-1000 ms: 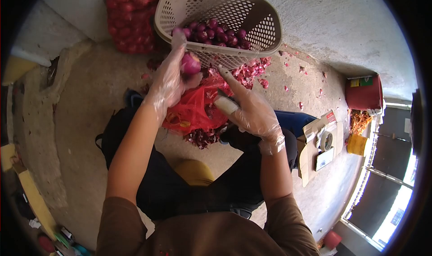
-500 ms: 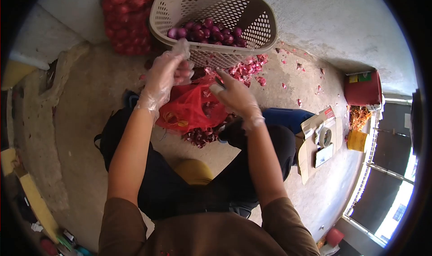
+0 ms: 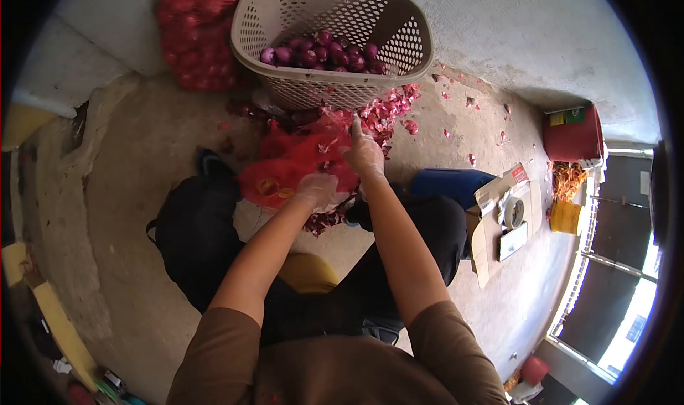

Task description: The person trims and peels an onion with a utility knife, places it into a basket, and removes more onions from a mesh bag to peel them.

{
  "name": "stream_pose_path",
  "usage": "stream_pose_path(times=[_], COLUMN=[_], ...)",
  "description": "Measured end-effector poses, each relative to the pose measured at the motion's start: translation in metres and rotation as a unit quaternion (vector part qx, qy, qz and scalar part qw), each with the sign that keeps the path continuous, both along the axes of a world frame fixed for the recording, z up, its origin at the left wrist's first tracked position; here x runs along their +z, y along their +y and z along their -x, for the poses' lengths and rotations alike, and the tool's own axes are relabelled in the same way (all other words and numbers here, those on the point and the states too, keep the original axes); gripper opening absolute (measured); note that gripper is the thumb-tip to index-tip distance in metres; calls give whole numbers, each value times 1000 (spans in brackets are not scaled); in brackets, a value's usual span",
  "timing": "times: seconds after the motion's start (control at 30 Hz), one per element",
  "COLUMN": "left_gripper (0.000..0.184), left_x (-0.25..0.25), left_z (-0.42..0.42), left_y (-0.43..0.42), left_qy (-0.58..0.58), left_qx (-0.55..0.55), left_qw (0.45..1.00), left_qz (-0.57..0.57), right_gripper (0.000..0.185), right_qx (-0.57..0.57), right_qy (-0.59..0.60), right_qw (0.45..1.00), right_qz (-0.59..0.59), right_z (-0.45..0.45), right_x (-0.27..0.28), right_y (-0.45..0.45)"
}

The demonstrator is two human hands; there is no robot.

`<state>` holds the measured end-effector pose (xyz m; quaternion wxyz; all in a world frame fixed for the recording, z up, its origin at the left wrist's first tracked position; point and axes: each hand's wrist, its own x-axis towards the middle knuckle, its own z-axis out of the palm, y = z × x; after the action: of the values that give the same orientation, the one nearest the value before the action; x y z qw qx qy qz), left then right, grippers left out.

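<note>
A red mesh bag (image 3: 281, 156) lies slumped on the floor between my knees, with loose onion skins about it. My left hand (image 3: 318, 189), in a clear plastic glove, is down at the bag's near right part; its fingers are hidden from me. Gloved too, my right hand (image 3: 365, 156) is over the bag's right edge, thumb pointing forward and fingers curled in. What it grips is too small to make out. Just beyond stands a beige perforated basket (image 3: 331, 84) holding several peeled purple onions (image 3: 335, 54).
A full red net sack of onions (image 3: 199, 42) leans at the wall, left of the basket. Onion peels (image 3: 392, 109) litter the floor. To my right are a blue container (image 3: 449, 183), cardboard (image 3: 488, 252) with a tape roll (image 3: 514, 213), and a red bucket (image 3: 573, 134).
My left hand has come down from the basket's front rim to the mesh bag, nearer me. My right hand has shifted slightly left, turning its thumb forward.
</note>
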<state>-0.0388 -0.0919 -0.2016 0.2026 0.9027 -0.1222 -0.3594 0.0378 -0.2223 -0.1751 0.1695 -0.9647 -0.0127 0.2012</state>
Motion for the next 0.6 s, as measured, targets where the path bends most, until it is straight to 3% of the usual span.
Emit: stream_pose_path(times=[0.1,0.23,0.3,0.4,0.5,0.53,0.6], left_gripper=[61,52,48,44,43,43,42], left_x=[12,17,-15,-45,-47,-49,-55], left_z=[14,25,28,23,6,1,2], left_y=[10,24,30,28,45,48,56], left_qy=[98,190,208,127,213,220,212], left_qx=[-27,77,118,163,-42,-71,-45], left_qw=[987,963,959,965,973,971,973], left_qz=[-124,-178,-152,-161,-73,-59,-73], right_gripper=[102,116,84,46,50,52,54], right_qx=[0,19,37,167,-50,-94,-71], right_qy=[10,58,142,92,191,285,270], right_qw=[1000,998,985,973,899,857,821], right_qz=[3,-22,-86,-130,-390,-419,-497], right_z=[-2,6,9,19,19,11,12], right_x=[-6,-28,-45,-123,-42,31,94], right_y=[7,15,17,22,37,47,63])
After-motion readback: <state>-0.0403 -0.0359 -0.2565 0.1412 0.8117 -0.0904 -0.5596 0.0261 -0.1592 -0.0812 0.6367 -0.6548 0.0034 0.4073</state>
